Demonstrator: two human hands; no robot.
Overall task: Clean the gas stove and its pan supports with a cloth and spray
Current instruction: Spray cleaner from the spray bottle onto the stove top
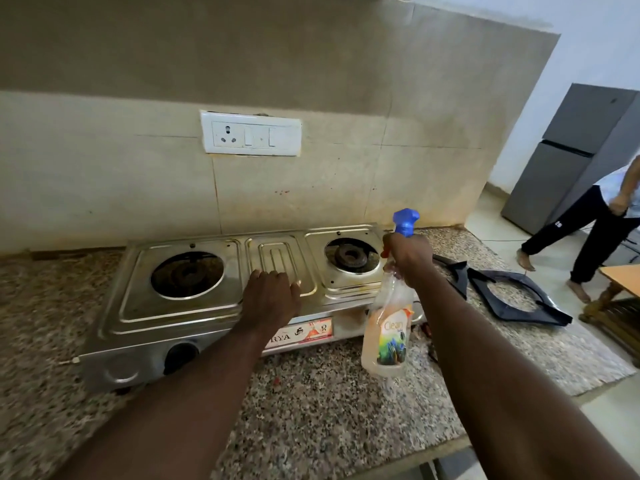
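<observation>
A two-burner steel gas stove (180,306) stands on the speckled granite counter, both burners bare. My left hand (272,296) rests palm down on the ribbed centre panel, fingers together, holding nothing visible. My right hand (408,252) grips the neck of a clear spray bottle (388,334) with a blue nozzle, held above the stove's right front corner. Two black pan supports (512,299) lie on the counter to the right of the stove. No cloth is visible.
The counter (329,410) ends at the right, near the pan supports. A socket plate (251,133) is on the tiled wall behind. Another person (595,230) stands on the floor at right, near a grey fridge (568,154) and a wooden table (620,292).
</observation>
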